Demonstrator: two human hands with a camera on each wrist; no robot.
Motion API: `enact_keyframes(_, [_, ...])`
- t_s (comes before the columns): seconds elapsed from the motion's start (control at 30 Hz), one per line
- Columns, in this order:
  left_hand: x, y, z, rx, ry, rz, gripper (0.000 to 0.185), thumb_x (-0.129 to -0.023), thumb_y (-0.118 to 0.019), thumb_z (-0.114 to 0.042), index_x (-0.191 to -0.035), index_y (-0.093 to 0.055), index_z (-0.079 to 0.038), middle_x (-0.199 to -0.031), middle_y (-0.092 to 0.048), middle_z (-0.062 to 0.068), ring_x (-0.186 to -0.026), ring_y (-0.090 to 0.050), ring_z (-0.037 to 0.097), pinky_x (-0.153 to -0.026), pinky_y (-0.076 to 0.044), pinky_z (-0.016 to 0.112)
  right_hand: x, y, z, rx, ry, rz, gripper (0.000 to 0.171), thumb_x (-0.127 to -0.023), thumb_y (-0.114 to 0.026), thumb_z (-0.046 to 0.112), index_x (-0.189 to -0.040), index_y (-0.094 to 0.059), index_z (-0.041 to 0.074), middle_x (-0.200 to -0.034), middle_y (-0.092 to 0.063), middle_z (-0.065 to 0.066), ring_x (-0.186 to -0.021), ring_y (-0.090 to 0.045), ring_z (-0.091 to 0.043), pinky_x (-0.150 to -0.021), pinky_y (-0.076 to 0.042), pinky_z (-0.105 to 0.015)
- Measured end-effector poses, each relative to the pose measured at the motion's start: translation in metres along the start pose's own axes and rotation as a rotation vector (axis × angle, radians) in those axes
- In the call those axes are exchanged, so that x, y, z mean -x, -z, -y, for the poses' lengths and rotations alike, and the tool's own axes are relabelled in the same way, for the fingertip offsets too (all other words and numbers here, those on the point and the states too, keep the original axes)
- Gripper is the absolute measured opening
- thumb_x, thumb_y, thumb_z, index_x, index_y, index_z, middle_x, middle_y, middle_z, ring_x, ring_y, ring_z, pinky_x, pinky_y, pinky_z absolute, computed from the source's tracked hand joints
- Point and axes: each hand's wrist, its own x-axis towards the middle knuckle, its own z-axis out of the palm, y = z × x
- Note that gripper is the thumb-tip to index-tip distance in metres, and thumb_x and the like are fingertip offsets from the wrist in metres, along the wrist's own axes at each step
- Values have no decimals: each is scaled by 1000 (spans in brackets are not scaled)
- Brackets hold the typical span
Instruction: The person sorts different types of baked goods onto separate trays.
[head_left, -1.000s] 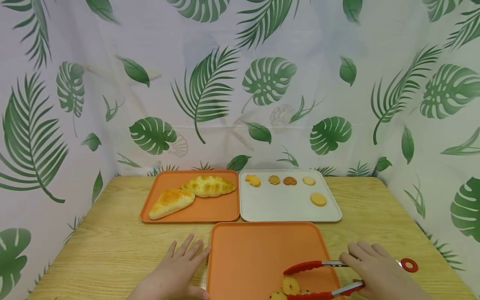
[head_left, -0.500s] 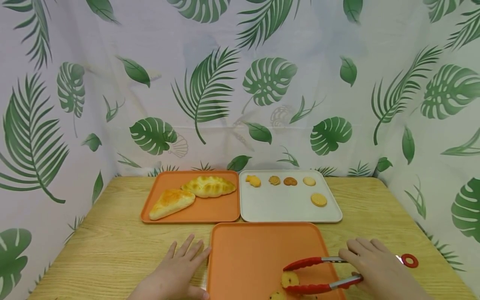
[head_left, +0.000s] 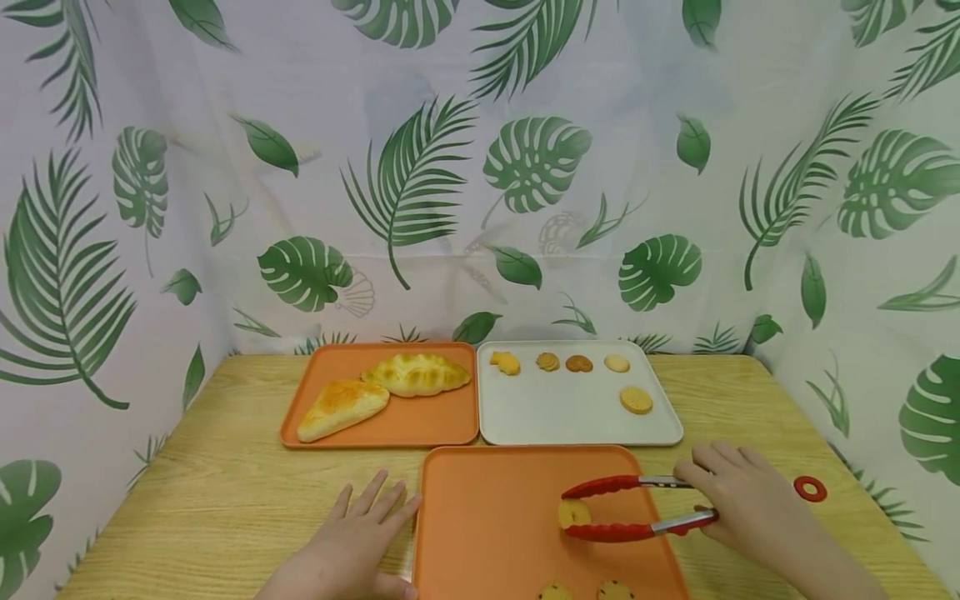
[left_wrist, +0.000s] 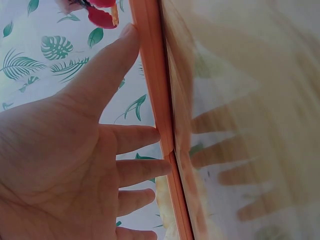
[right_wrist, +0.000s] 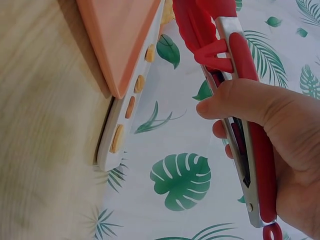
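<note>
My right hand (head_left: 742, 504) grips a pair of red-and-metal tongs (head_left: 615, 532) over the right side of the front orange tray (head_left: 480, 517). Between the red tips of the tongs is a round yellow cookie (head_left: 574, 512), held above the tray. Two dark-flecked cookies, a left one (head_left: 555, 592) and a right one (head_left: 615, 591), lie at the bottom of the head view, partly cut off. My left hand (head_left: 348, 542) has its fingers spread at the tray's left edge. In the left wrist view, fingertips of the left hand (left_wrist: 75, 160) touch the orange rim (left_wrist: 150, 65).
Behind stands a second orange tray (head_left: 442, 421) bearing a triangular bread (head_left: 341, 408) and a braided bread (head_left: 416, 374). Beside it a white tray (head_left: 555, 421) carries several small cookies, one round (head_left: 636, 400). A leaf-print cloth (head_left: 450, 192) surrounds the wooden table (head_left: 217, 492).
The tongs have closed on the round cookie and lifted it up and away from the other two cookies, moving towards the back of the tray. My left hand stays still.
</note>
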Motion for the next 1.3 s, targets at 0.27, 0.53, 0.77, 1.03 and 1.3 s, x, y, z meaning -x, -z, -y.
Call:
enact_keyframes(0.27, [0, -1, 2, -8, -11, -7, 101, -75, -66, -65, -155, -29, -16, -161, -24, 17, -151, -6, 42, -111, -13, 74, -11, -1, -14, -10, -44, -38, 55, -47, -95, 23, -93, -65, 20, -83, -50, 8, -80, -47, -16, -67, -42, -35])
enact_keyframes(0.53, [0, -1, 4, -25, -17, -26, 101, -75, -66, -66, -154, -31, -16, -160, -27, 16, -150, -9, 42, -110, -15, 73, -20, -6, -36, -8, -69, -81, 50, -47, -93, 18, -88, -63, 18, -78, -48, 7, -75, -44, -15, -61, -34, -29])
enact_keyframes(0.77, [0, 0, 4, -26, -22, -22, 100, -76, -65, -66, -154, -30, -15, -161, -25, 17, -151, -7, 42, -110, -13, 74, -28, -13, -55, -23, -117, -45, 51, -49, -95, 18, -90, -64, 15, -79, -49, 3, -75, -46, -20, -60, -33, -31])
enact_keyframes(1.03, [-1, 0, 4, -38, -3, -7, 98, -76, -65, -66, -154, -31, -16, -160, -27, 14, -151, -10, 41, -113, -13, 71, -38, -29, -67, -36, -232, 62, 46, -59, -91, 15, -94, -62, 11, -82, -52, -3, -80, -48, -25, -61, -34, -34])
enact_keyframes(1.3, [-1, -2, 5, -53, -4, -10, 97, -77, -65, -64, -154, -31, -16, -161, -27, 14, -151, -10, 41, -112, -14, 71, -44, -59, -75, -29, -326, 130, 45, -64, -88, 16, -99, -61, 5, -86, -56, -11, -84, -49, -32, -66, -41, -46])
